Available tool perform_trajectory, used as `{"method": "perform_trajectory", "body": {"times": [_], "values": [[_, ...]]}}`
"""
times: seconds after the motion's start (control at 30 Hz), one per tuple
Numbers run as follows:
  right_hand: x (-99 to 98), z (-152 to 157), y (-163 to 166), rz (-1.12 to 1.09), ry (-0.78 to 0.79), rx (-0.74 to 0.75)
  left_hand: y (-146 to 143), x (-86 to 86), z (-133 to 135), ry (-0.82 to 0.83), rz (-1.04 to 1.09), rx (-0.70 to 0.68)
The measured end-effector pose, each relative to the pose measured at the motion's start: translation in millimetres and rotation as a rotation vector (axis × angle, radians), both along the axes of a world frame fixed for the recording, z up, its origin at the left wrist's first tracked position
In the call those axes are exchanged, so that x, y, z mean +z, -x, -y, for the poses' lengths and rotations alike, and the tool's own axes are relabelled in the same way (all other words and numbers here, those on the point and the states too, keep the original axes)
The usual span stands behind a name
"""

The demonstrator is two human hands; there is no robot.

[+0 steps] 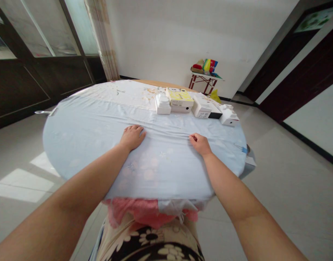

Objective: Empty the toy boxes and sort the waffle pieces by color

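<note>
A round table is covered with a pale blue cloth [101,130] that has faint flower prints. My left hand [132,137] lies flat on the cloth near the table's middle, fingers stretched out and holding nothing. My right hand [200,144] rests on the cloth to the right, fingers curled in and pinching a fold of the fabric. Beyond both hands, at the far side, stand several small boxes: a white box [163,104], a yellow-topped box [180,100], a white and black box [206,107] and a small white box [229,116].
A small red-legged stand [204,80] with colourful packets stands against the white wall behind the table. Dark glazed doors fill the left side and a dark doorway the right. Grey tiled floor surrounds the table. A metal handle [42,112] sticks out at the table's left edge.
</note>
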State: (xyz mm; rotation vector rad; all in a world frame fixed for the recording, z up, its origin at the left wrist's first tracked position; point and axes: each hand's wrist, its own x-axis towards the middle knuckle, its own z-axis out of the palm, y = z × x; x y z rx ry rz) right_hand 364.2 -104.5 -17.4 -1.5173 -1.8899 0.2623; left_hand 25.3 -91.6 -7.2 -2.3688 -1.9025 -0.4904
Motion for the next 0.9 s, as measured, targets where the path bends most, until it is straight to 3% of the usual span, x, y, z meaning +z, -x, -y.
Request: {"method": "perform_trajectory", "body": {"times": [0.33,0.6,0.73,0.9], "values": [[-2.8,-22.4,3.8,0.180,-0.011,-0.058,1.3,-1.7,-21.5,0.013,0.040,-0.041],[3.6,-14.7,16.2,0.140,-0.013,0.039,30.8,4.0,-1.9,0.070,0.060,-0.173],[28.2,12.1,59.0,0.086,-0.003,0.280,43.6,6.8,9.1,0.007,0.129,-0.168],[61.9,77.2,122.3,0.109,0.130,0.879,36.8,14.0,19.3,-0.033,0.181,-0.240]]}}
